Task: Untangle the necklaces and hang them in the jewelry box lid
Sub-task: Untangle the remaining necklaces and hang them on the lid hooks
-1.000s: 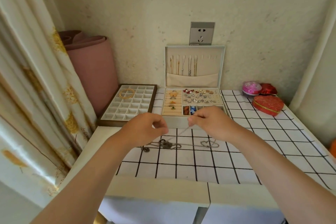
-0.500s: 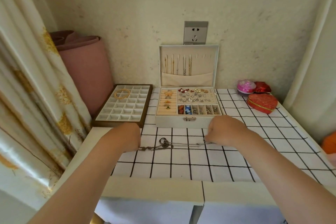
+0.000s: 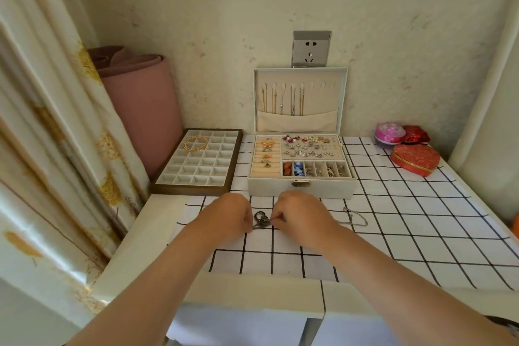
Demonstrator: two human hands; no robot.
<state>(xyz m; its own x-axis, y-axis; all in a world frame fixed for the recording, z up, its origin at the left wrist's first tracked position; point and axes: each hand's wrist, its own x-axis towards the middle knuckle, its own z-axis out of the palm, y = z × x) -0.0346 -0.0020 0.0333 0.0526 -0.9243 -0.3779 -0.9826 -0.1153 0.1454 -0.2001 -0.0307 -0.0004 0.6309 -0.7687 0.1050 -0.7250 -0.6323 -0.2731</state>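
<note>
Untangling is in hand: the tangled necklaces (image 3: 261,220) are pinched by the left hand (image 3: 227,218) and right hand (image 3: 304,218). Next, 1 chain must be teased free for the lid (image 3: 325,101) at 12 o'clock.

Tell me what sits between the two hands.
In the head view, the tangled necklaces lie on the checked cloth between the left hand and right hand.

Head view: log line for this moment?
left hand: pinches necklace tangle | right hand: pinches same tangle | tangle: on checked cloth | jewelry box lid: open, chains hung
</note>
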